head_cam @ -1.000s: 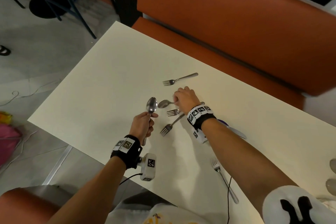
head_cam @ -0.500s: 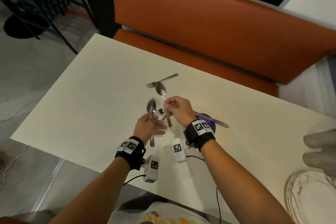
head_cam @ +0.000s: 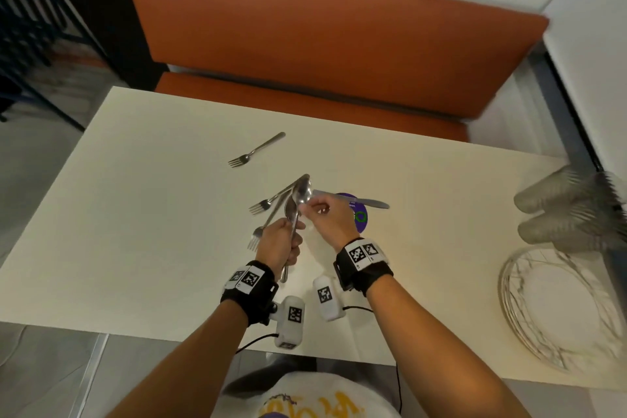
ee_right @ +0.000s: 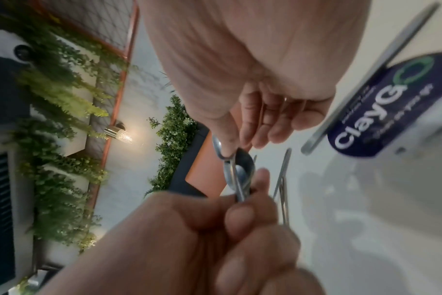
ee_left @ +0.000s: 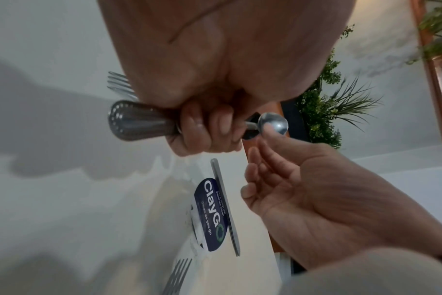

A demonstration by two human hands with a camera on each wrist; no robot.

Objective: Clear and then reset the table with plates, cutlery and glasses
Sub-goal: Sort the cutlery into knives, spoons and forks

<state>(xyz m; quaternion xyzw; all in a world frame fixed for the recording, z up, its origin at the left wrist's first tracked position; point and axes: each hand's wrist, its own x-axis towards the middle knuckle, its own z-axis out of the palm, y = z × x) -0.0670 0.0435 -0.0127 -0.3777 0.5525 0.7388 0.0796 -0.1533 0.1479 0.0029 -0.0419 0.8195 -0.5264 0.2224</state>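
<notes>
My left hand (head_cam: 286, 237) grips the handles of two spoons (head_cam: 298, 200) upright over the cream table (head_cam: 135, 214). My right hand (head_cam: 308, 209) pinches the upper spoon by its bowl, and the left wrist view shows a fingertip against that bowl (ee_left: 275, 124). The right wrist view has both spoons (ee_right: 240, 173) side by side in the left fist. Under the hands lie two forks (head_cam: 268, 204); a third fork (head_cam: 256, 149) lies farther back. A knife (head_cam: 353, 199) rests across a purple sticker (head_cam: 359, 217).
A stack of plates (head_cam: 556, 305) sits at the table's right end, with blurred stacked glasses (head_cam: 570, 210) behind it. An orange bench (head_cam: 322, 44) runs along the far side. The table's near edge is just under my wrists.
My right hand has lowered the second spoon beside the first, and the left hand now grips both handles. The view has swung right, bringing the plates more into view.
</notes>
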